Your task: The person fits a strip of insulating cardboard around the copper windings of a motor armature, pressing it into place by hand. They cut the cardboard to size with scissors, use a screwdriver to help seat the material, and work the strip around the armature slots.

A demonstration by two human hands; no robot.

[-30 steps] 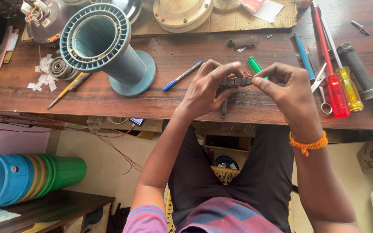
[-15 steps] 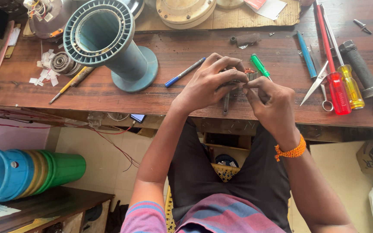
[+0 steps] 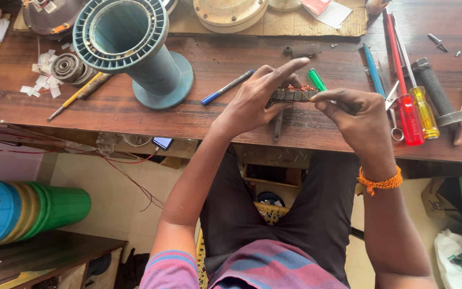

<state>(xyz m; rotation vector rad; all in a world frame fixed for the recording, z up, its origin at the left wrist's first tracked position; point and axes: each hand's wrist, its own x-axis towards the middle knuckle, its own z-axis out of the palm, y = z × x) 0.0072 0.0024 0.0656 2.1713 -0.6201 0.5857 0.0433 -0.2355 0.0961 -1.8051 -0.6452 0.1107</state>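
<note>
Left hand (image 3: 252,104): we grip the small slotted grey metal ring with copper wire (image 3: 294,94), index finger stretched out.
Right hand (image 3: 356,115): we pinch narrowly at the ring's right edge.
Ring: held just above the brown wooden workbench (image 3: 199,115), beside the green-handled screwdriver (image 3: 316,79).
Nearby: blue pen (image 3: 226,87), large teal ribbed plastic spool (image 3: 135,45).

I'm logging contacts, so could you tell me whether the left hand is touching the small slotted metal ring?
Touching. The head view shows the left hand with its fingers wrapped around the slotted metal ring, no gap showing between them.
</note>
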